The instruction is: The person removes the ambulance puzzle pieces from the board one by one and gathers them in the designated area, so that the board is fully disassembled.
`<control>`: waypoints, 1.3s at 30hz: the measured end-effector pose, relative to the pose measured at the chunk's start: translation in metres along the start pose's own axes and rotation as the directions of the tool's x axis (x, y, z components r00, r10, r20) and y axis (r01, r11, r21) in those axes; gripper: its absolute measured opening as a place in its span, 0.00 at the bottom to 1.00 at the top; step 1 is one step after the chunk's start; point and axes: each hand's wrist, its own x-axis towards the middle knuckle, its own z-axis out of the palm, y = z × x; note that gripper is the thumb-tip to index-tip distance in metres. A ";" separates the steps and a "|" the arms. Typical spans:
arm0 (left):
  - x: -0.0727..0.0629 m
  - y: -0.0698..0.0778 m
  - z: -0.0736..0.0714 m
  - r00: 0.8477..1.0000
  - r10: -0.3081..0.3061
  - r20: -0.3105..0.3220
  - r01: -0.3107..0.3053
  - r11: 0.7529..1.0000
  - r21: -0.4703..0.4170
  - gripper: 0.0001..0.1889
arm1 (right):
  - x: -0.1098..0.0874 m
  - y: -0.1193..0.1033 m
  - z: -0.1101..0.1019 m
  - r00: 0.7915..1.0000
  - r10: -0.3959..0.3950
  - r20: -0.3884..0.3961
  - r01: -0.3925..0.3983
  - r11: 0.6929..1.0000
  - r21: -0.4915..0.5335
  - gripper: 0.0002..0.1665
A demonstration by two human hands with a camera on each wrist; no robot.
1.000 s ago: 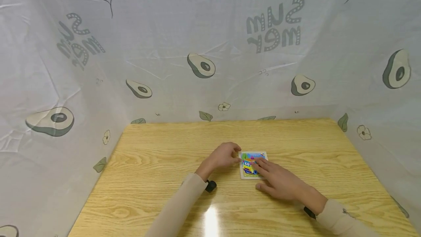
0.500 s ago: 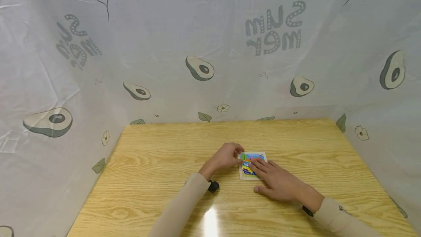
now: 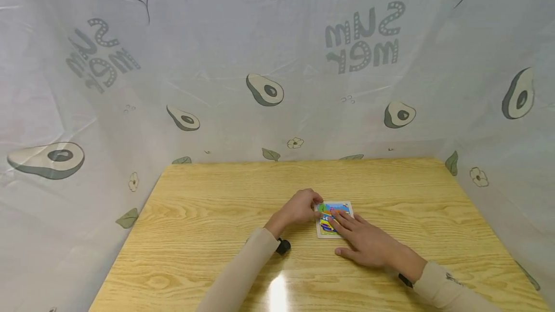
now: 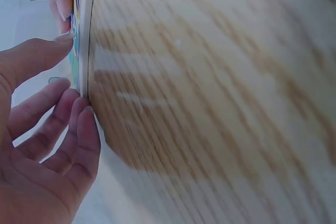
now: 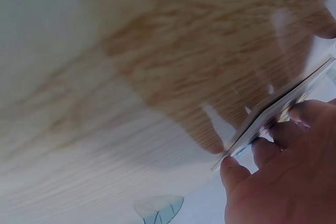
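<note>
A small square picture board (image 3: 338, 206) with a pale border and a bright cartoon vehicle lies flat on the table. My left hand (image 3: 298, 209) holds its left side, the thumb over the picture and the curled fingers at the edge. The left wrist view shows the thumb (image 4: 52, 49) against the board's edge region and the fingertips bunched along its rim. Across the right part of the picture, my right hand (image 3: 370, 243) rests with fairly straight fingers, hiding much of it. Those fingers (image 5: 268, 153) touch the printed face in the right wrist view; the right thumb stays off the board.
The wood-grain table (image 3: 195, 235) spreads around both hands. A pale curtain (image 3: 217, 61) printed with avocados closes off the back and both sides. Light glares on the table's near part. A black band (image 3: 284, 246) sits on the left wrist.
My right fingers have slid a little left over the picture, covering more of the vehicle. My left hand has come slightly right, its thumb now over the board's left border. The board stays nearly in place.
</note>
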 end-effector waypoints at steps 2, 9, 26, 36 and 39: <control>0.000 0.001 0.002 1.000 0.003 -0.004 -0.003 1.000 0.014 0.21 | -0.001 0.001 0.001 1.000 -0.002 0.001 0.002 1.000 -0.007 0.47; -0.001 0.005 0.007 0.999 -0.030 -0.010 0.031 0.999 0.026 0.21 | -0.003 0.000 0.002 1.000 -0.008 0.003 0.008 1.000 0.000 0.47; -0.009 0.010 0.011 0.999 -0.039 -0.004 0.039 0.999 0.015 0.20 | -0.007 -0.009 0.011 1.000 0.007 -0.023 -0.007 1.000 -0.020 0.47; -0.012 0.014 0.018 0.998 -0.068 -0.011 0.068 0.998 0.018 0.20 | -0.012 -0.011 0.010 1.000 0.000 -0.018 0.000 1.000 -0.003 0.47; -0.013 0.015 0.018 0.997 -0.077 -0.011 0.077 0.997 0.007 0.20 | -0.014 -0.011 0.009 0.999 -0.013 -0.032 0.012 1.000 -0.010 0.46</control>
